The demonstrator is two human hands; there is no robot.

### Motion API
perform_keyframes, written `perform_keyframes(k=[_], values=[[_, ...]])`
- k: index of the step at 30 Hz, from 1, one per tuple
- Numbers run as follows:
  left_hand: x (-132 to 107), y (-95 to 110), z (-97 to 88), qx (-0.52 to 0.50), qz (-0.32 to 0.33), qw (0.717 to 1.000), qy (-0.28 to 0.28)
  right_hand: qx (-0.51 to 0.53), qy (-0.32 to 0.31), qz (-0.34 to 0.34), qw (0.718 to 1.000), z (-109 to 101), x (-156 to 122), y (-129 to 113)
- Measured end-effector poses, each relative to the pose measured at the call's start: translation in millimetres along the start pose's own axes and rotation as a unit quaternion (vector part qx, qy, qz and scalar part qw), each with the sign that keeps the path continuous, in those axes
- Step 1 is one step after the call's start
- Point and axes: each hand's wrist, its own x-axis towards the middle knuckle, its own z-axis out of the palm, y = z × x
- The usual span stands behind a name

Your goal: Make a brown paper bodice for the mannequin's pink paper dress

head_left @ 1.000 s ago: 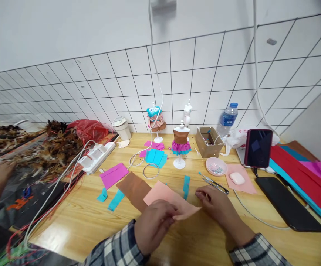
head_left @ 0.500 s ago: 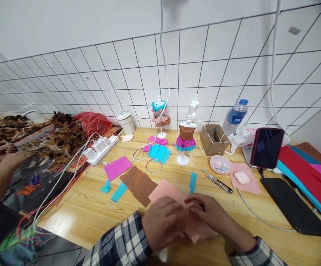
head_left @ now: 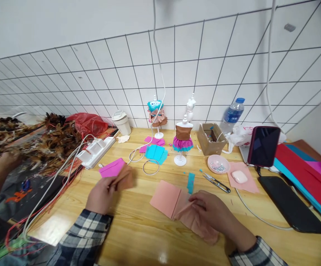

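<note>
My left hand is closed on a brown paper sheet, lifted and bent, beside a magenta paper piece. Between the thumb and fingers of my right hand is an edge of soft, crinkled pink paper. This adjoins a flat, smooth pink sheet on the wooden table. A blue paper strip and thread snips lie just beyond my right hand. Farther back stands a small white dress form wearing a brown top and a magenta skirt with blue trim.
Behind are a dressed form, a cardboard box, a bottle and a lidded cup. A bead dish and phone are right. A power strip and another person's hand are left.
My left hand has moved left off the pink paper and taken up the brown sheet, which lay flat before. My right hand stays at the pink paper. The view has shifted slightly.
</note>
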Motion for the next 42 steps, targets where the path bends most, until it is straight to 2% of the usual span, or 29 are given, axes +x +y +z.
perform_keyframes(k=[3, 5, 7, 10, 14, 18, 21, 23, 25, 26, 28, 30, 32, 34, 37, 39, 42], values=[[24.2, -10.0, -18.1, 0.006, 0.006, 0.991, 0.133, -0.01, 0.003, -0.003, 1.0, 0.2, 1.2, -1.3], [42.9, -16.8, -21.9, 0.022, -0.002, 0.988, 0.154, -0.011, 0.011, -0.001, 1.0, 1.5, 1.7, -0.6], [59.9, -22.1, -16.1, 0.039, -0.018, 0.993, 0.109, -0.009, 0.016, 0.001, 1.0, 2.8, 1.8, 0.5], [74.7, -24.7, 2.8, 0.042, -0.026, 0.998, 0.034, -0.008, 0.015, 0.003, 1.0, 2.3, 1.1, 0.2], [71.0, -23.5, 16.3, 0.033, -0.037, 0.999, -0.009, -0.021, 0.004, -0.007, 1.0, -2.8, -1.9, -7.2], [56.9, -33.9, 0.1, -0.013, -0.054, 0.998, -0.03, -0.097, 0.057, -0.064, 0.992, -6.1, -4.3, -17.9], [44.4, -37.9, -19.5, -0.017, -0.05, 0.999, -0.001, -0.137, 0.049, -0.115, 0.983, -3.9, -4.0, -25.3], [30.2, -23.9, -27.3, -0.012, -0.006, 0.999, 0.034, -0.145, 0.013, -0.129, 0.981, 0.7, -2.8, -32.0], [8.5, 8.3, -26.2, -0.043, 0.082, 0.995, 0.047, -0.149, -0.017, -0.139, 0.979, 7.6, -1.1, -41.8], [-4.8, 29.8, -21.9, -0.074, 0.141, 0.987, 0.013, -0.149, -0.025, -0.145, 0.978, 11.8, -0.1, -47.6], [-32.5, 76.8, -7.2, -0.12, 0.236, 0.959, -0.104, -0.14, -0.032, -0.161, 0.976, 20.0, 1.9, -58.8], [-55.0, 117.3, 11.1, -0.114, 0.239, 0.947, -0.184, -0.122, -0.027, -0.172, 0.977, 26.0, 3.3, -64.9], [-66.7, 141.2, 26.8, -0.073, 0.203, 0.947, -0.236, -0.112, 0.0, -0.169, 0.979, 27.9, 4.2, -61.5], [-67.1, 146.2, 34.8, -0.046, 0.181, 0.948, -0.256, -0.122, 0.048, -0.148, 0.98, 25.5, 5.1, -49.1], [-55.7, 131.3, 31.0, -0.054, 0.161, 0.949, -0.267, -0.155, 0.104, -0.109, 0.976, 18.8, 8.1, -27.0], [-47.6, 119.3, 22.5, -0.062, 0.154, 0.952, -0.257, -0.165, 0.109, -0.099, 0.975, 16.2, 11.4, -19.9], [-42.1, 111.1, 12.1, -0.061, 0.171, 0.952, -0.245, -0.174, 0.086, -0.098, 0.976, 15.8, 16.7, -22.0]])
